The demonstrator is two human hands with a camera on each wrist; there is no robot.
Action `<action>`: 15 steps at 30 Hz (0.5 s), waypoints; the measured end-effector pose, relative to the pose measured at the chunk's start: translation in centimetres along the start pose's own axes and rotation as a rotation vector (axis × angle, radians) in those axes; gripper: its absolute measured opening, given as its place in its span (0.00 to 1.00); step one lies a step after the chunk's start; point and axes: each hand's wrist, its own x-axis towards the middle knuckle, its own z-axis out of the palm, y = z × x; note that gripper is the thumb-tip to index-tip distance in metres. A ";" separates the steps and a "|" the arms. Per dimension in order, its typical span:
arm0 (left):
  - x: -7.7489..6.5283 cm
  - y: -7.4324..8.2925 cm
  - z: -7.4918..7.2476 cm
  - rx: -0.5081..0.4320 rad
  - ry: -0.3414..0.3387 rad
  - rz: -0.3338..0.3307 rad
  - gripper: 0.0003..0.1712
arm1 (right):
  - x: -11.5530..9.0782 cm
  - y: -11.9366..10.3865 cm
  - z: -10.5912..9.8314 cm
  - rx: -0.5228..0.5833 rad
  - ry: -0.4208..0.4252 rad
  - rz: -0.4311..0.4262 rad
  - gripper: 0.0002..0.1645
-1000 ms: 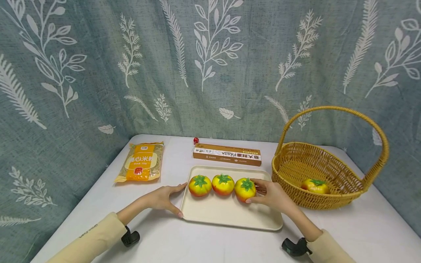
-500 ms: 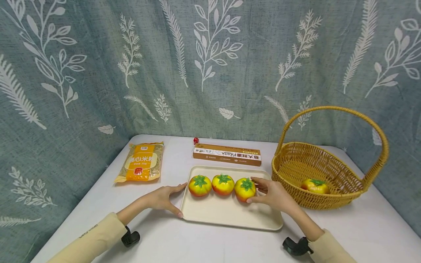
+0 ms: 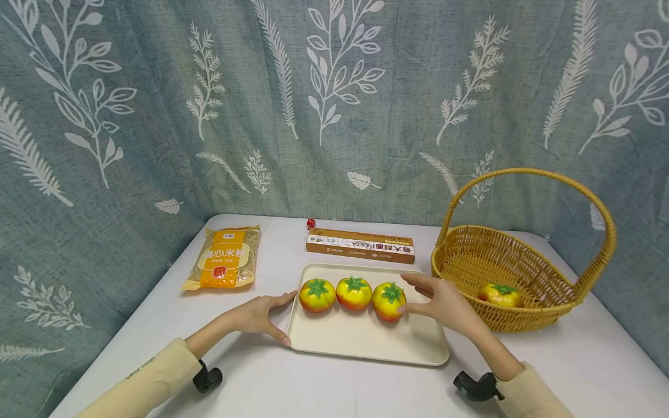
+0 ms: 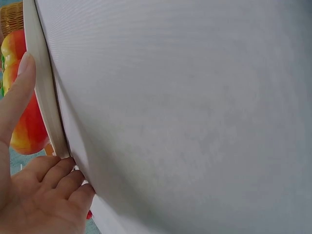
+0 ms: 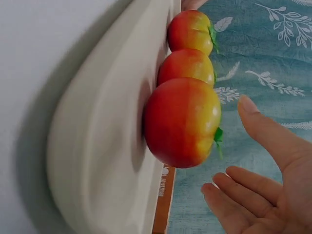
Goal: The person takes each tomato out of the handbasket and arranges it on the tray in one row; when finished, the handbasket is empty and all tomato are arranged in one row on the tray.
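Observation:
Three yellow-and-red tomatoes with green star tops stand in a row on a cream tray [image 3: 366, 342]: a left one [image 3: 317, 295], a middle one [image 3: 354, 293] and a right one [image 3: 389, 301]. My right hand [image 3: 444, 302] is spread beside the right tomato. In the right wrist view a gap separates its thumb and fingers from that tomato [image 5: 183, 124], and it holds nothing. My left hand [image 3: 256, 316] touches the tray's left edge, its thumb by the near corner and its fingers farther back. The left wrist view has its thumb [image 4: 19, 92] against the rim.
To the right stands a wicker basket [image 3: 491, 255] with a tall handle and one tomato [image 3: 500, 295] inside. A pasta box [image 3: 360, 245] lies behind the tray, near a small red object [image 3: 310, 223]. A yellow food bag [image 3: 223, 257] lies at the back left.
My right hand has let go of the right tomato, its fingers spreading and drawing back to the right. The tomatoes, tray and left hand stay in place.

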 end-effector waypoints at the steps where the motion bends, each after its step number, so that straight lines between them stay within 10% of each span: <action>1: 0.0 0.0 0.0 -0.001 0.000 0.000 0.62 | 0.0 -0.1 -0.2 0.005 0.002 0.004 0.41; 15: 0.1 0.1 0.0 0.000 -0.008 -0.014 0.62 | -1.0 -0.9 -5.7 -0.089 0.096 0.091 0.39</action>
